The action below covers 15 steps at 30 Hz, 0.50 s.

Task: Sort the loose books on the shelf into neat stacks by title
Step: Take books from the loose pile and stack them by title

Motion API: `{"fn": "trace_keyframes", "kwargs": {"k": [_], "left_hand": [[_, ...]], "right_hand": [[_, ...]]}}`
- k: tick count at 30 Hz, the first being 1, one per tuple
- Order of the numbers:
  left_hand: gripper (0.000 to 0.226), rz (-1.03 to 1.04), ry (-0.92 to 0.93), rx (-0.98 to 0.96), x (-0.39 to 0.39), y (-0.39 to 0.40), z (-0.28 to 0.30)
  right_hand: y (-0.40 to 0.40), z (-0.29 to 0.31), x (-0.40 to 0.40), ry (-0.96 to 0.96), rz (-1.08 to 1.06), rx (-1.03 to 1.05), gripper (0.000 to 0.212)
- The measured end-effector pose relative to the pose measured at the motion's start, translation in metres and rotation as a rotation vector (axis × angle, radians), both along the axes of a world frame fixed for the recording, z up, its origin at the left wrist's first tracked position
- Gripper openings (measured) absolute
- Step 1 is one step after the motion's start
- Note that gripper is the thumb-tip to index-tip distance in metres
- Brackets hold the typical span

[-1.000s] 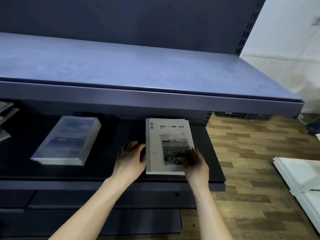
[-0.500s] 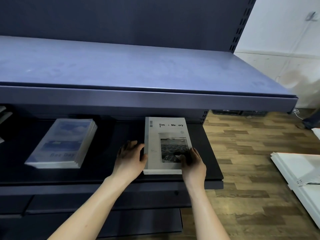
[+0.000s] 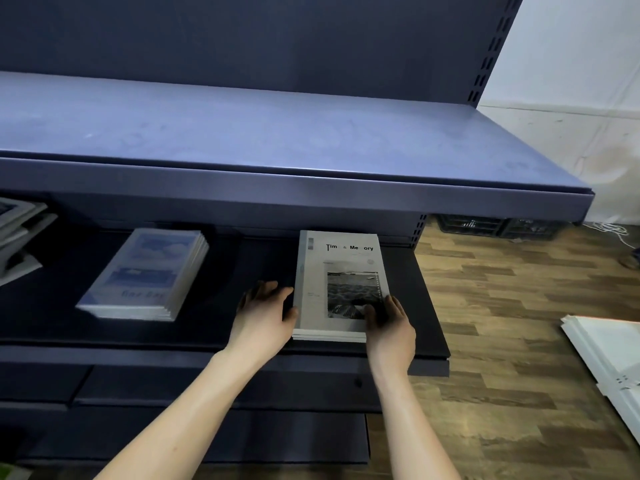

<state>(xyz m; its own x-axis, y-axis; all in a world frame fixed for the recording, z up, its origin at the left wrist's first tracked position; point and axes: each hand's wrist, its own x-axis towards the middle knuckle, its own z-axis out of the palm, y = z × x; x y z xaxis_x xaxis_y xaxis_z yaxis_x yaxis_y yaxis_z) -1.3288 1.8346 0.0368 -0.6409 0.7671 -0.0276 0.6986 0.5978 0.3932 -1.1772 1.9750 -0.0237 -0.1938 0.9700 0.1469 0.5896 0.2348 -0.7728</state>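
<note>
On the dark lower shelf (image 3: 429, 327), toward its right end, lies a small stack of grey books (image 3: 337, 289) whose top cover reads something like "Time & Memory", with a black-and-white photograph printed below the title. The left hand (image 3: 265, 315) lies flat against the stack's left edge, fingers straight and loosely spread on the shelf, the thumb pressed to the side of the books near the front corner. The right hand (image 3: 389, 329) rests at the stack's near right corner, its fingers laid over the cover and partly hiding the photograph, the thumb touching the top book; whether the fingers curl round the right edge cannot be told. Well apart to the left on the same shelf sits a second stack of blue-covered books (image 3: 145, 275), squared up and slightly blurred, so its title cannot be read. At the far left edge, a few loose books (image 3: 19, 233) lie askew and overlapping. Above runs a bare blue upper shelf (image 3: 277, 133). To the right lies wood-patterned floor (image 3: 512, 323), with white panels (image 3: 609, 355) lying on it
</note>
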Motion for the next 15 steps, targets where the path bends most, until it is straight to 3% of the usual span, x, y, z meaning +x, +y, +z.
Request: {"fn": "trace_keyframes", "kwargs": {"k": [6,15], "left_hand": [[0.05,0.061,0.08,0.015,0.011,-0.008,0.005],[0.055,0.193,0.167,0.071,0.025,-0.052,0.008]], "right_hand": [[-0.009,0.014,-0.003,-0.099,0.069,0.102,0.056],[-0.064,0.044,-0.023,-0.278,0.493,0.086,0.065]]}}
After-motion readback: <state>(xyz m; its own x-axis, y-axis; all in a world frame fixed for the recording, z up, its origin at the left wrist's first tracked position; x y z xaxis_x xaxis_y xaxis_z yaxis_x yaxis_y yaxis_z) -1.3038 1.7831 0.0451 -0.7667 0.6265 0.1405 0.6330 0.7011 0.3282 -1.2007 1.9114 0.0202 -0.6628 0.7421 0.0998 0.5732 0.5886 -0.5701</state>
